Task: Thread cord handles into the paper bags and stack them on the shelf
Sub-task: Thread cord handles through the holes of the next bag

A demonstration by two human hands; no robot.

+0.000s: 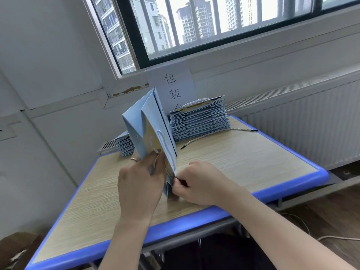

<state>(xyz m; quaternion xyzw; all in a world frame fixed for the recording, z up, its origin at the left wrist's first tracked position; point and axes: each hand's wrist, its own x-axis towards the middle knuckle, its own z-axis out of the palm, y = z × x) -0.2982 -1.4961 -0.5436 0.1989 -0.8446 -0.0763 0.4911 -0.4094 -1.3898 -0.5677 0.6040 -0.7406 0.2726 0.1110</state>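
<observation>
A light blue paper bag (148, 121) stands half-folded on the wooden table (253, 166), its open top toward me. A white cord handle (165, 147) loops along its near panel. My left hand (140, 180) grips the bag's top edge from the left, a ring on one finger. My right hand (196, 182) pinches the bag's near corner from the right. A loose cord (218, 138) with black tips lies on the table behind the bag.
A tall stack of flat blue bags (200, 119) sits at the table's far edge, a smaller stack (125, 145) at the far left. A paper sign (173, 88) hangs on the wall. A radiator (311, 117) runs along the right.
</observation>
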